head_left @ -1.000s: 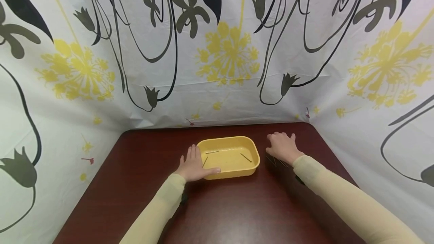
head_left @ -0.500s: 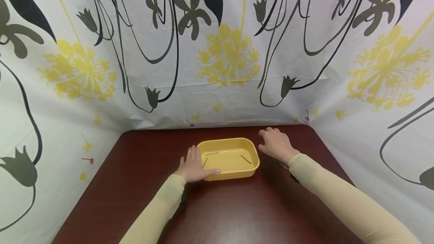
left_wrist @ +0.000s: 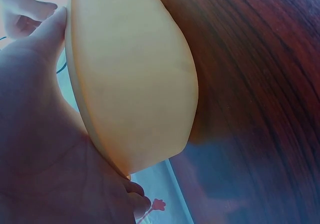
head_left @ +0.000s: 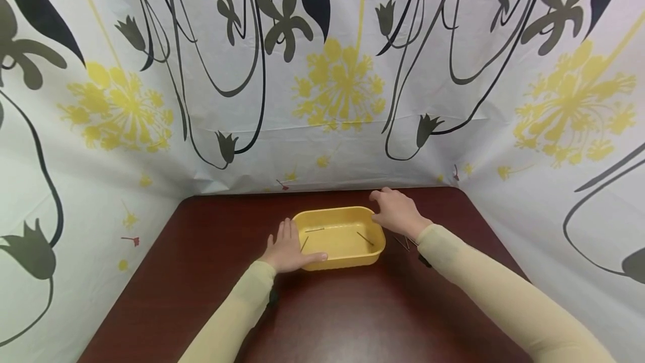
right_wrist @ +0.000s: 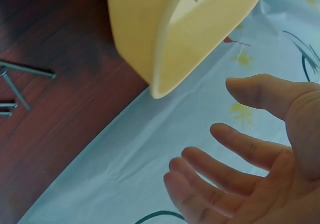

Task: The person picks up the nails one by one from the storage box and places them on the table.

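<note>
A yellow plastic tray (head_left: 342, 237) sits near the far side of the table, with 3 thin metal nails, such as one nail (head_left: 365, 238), lying apart on its floor. My left hand (head_left: 283, 248) rests on the tray's left end, fingers straight along the rim and thumb over the front edge. In the left wrist view the palm lies against the rim. My right hand (head_left: 398, 213) is raised beside the tray's right end. Its fingers (right_wrist: 225, 176) are loosely bent and spread from the thumb, with nothing between them. Several more nails (right_wrist: 30, 69) lie on the table under the right wrist.
The dark red-brown wooden table (head_left: 332, 312) has rounded far corners. A white cloth (head_left: 332, 167) printed with flowers and leaves hangs around its back and sides.
My right hand has moved left from over the loose nails to the right end of the tray. The left hand and the tray have stayed in place.
</note>
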The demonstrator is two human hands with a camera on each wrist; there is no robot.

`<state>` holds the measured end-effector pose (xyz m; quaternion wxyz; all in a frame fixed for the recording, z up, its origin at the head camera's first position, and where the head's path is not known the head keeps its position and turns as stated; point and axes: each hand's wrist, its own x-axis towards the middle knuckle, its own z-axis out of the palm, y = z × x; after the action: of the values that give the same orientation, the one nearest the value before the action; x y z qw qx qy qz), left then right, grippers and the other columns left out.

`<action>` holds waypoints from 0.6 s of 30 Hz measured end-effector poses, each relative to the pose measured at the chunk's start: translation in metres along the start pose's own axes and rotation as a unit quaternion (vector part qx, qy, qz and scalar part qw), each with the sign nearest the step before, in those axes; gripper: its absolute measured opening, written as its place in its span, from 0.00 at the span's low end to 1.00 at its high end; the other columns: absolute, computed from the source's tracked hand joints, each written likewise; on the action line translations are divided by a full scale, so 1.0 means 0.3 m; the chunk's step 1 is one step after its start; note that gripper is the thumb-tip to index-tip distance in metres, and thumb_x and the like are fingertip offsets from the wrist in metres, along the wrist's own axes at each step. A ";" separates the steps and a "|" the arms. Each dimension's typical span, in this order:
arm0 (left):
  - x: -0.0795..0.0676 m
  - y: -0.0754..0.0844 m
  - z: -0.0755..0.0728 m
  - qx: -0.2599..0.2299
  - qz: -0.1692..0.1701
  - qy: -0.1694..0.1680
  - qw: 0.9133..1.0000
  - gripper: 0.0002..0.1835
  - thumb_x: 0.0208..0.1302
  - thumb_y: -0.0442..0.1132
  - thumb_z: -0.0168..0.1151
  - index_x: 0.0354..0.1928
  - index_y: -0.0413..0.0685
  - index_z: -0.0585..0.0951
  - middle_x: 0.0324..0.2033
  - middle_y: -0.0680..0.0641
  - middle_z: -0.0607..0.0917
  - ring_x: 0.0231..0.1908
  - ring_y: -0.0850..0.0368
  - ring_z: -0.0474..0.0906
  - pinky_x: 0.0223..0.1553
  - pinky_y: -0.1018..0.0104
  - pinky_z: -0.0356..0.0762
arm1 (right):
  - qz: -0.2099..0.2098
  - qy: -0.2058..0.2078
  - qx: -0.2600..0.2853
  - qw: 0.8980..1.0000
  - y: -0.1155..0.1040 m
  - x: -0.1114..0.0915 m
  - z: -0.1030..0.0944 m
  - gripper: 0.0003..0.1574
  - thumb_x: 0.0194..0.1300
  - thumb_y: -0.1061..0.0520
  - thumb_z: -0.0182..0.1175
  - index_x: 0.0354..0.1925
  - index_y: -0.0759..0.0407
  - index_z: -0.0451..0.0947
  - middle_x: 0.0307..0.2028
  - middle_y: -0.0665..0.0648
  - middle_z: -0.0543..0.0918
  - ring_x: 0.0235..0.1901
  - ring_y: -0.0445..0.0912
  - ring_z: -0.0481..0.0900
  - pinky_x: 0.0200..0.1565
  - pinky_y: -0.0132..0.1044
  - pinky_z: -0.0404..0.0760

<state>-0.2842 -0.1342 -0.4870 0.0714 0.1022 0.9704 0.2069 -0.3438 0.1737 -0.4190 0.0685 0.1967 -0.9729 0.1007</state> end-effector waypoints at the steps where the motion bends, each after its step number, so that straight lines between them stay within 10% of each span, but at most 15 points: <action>1: 0.000 0.001 0.000 0.000 0.001 0.000 1.000 0.74 0.47 0.85 0.55 0.79 0.35 0.42 0.78 0.35 0.41 0.77 0.40 0.36 0.70 0.33 0.44 | -0.003 -0.004 0.001 1.000 -0.005 0.005 0.002 0.29 0.59 0.53 0.70 0.58 0.60 0.80 0.46 0.61 0.81 0.38 0.53 0.80 0.34 0.47 0.81; 18: 0.000 0.001 0.003 -0.001 -0.003 -0.002 1.000 0.74 0.48 0.84 0.55 0.79 0.34 0.42 0.78 0.34 0.41 0.77 0.40 0.36 0.70 0.34 0.44 | -0.005 -0.080 0.023 0.996 -0.078 0.068 0.095 0.19 0.51 0.63 0.67 0.45 0.66 0.84 0.38 0.59 0.85 0.33 0.50 0.81 0.34 0.43 0.80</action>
<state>-0.2840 -0.1335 -0.4877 0.0739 0.0993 0.9703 0.2080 -0.3559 0.1387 -0.4392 -0.0141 0.2103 -0.9717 0.1067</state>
